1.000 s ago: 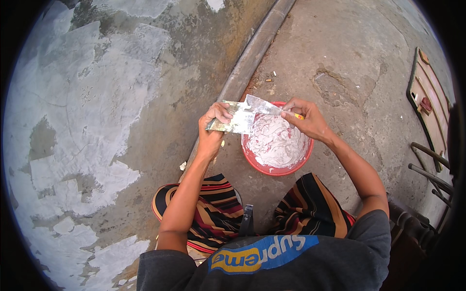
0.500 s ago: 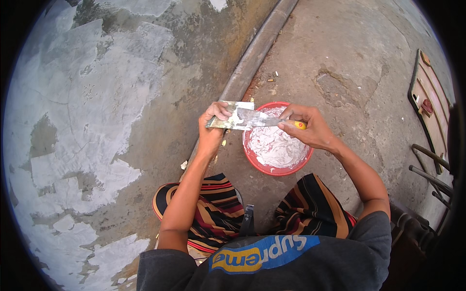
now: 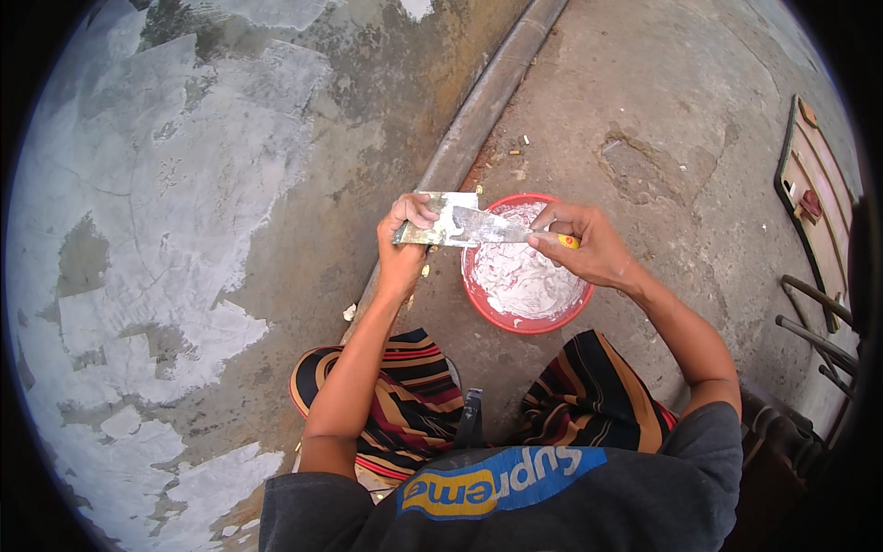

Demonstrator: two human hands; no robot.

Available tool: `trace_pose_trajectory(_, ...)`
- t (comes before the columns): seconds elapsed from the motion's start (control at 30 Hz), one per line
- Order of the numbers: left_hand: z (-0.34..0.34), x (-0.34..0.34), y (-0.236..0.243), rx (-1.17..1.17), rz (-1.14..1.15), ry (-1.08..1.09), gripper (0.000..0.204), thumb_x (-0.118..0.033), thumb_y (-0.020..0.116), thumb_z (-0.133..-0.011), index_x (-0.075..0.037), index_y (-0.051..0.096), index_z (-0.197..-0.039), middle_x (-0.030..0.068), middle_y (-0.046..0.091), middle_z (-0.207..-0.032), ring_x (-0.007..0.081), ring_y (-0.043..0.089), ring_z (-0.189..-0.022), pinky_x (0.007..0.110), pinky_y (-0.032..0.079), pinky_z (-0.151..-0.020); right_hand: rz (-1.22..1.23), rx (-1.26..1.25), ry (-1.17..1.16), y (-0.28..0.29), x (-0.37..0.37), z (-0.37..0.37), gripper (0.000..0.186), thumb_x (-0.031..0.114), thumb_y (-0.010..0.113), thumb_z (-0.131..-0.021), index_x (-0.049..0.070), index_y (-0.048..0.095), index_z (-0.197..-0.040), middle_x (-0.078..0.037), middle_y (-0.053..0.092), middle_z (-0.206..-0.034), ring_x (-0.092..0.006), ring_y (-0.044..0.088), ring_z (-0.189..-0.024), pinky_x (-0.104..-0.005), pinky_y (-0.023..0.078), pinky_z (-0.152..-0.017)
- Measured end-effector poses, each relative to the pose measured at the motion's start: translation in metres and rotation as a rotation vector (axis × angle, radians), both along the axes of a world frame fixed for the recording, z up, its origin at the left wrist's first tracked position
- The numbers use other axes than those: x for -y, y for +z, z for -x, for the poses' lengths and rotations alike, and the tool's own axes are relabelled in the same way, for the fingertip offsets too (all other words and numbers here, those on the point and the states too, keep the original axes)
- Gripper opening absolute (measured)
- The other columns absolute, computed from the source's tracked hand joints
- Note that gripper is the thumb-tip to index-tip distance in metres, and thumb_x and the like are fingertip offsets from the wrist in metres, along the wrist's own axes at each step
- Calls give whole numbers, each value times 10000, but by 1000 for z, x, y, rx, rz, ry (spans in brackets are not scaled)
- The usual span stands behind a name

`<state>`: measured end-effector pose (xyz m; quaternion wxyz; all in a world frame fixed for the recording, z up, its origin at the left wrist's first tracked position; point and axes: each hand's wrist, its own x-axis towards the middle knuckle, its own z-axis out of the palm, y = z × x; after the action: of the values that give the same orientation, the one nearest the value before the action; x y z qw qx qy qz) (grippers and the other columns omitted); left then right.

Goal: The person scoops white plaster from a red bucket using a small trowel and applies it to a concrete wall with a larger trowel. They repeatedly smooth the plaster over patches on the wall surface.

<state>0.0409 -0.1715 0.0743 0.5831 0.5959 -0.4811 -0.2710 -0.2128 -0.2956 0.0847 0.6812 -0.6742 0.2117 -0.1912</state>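
Observation:
My left hand [image 3: 405, 237] is closed on a wide flat metal scraper [image 3: 437, 207] smeared with white and dark residue. My right hand [image 3: 579, 241] grips a narrower putty knife [image 3: 487, 227] by its yellow handle, the blade lying over the wide scraper's face. Beneath both tools, a little to the right, a red basin [image 3: 524, 322] on the concrete holds thick white paste [image 3: 524, 281], streaked and partly hidden by the right hand.
Left is a grey concrete surface [image 3: 156, 230] with white patches, bordered by a long pipe [image 3: 478, 97]. A board [image 3: 814, 184] with metal tubes [image 3: 819, 336] lies at right. My legs [image 3: 589, 386] in striped cloth are below the basin; small debris [image 3: 515, 152] dots the floor.
The putty knife's blade has swung down from the wide scraper's upper right edge onto its face, with my right hand shifting slightly downward. Between the last two frames it barely moves.

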Motion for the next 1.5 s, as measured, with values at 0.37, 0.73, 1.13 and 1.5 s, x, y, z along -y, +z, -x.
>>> trace_pose_trajectory(0.37,-5,1,-2,39,-20,26,182,30,618,-824,-92,518,-734,15,563,-864,219,503,-1078,388,366,-993,58,-20,-81,7,6,5,157,168,702,-890,17,661,-898,-7,656,-729,-57,554,-665,-249,448,-622)
trace_pose_trajectory(0.73,-3,3,3,172,68,45,229,119,648,-698,-72,525,-728,41,618,-836,241,535,-1037,404,379,-979,58,-66,-40,-5,16,9,179,186,711,-885,13,666,-876,-3,649,-736,-62,566,-682,-246,446,-599)
trace_pose_trajectory(1.13,-8,3,4,303,90,63,217,60,632,-773,-102,500,-716,12,573,-829,211,514,-1026,399,372,-1001,75,-85,43,1,16,11,181,195,713,-888,19,670,-880,-10,639,-734,-60,568,-693,-245,454,-609)
trace_pose_trajectory(1.5,-7,3,9,307,130,47,220,46,655,-754,-103,499,-712,8,562,-808,201,515,-976,407,369,-1008,79,-54,23,-1,18,10,139,148,708,-891,15,668,-892,21,626,-734,-32,536,-660,-215,424,-580)
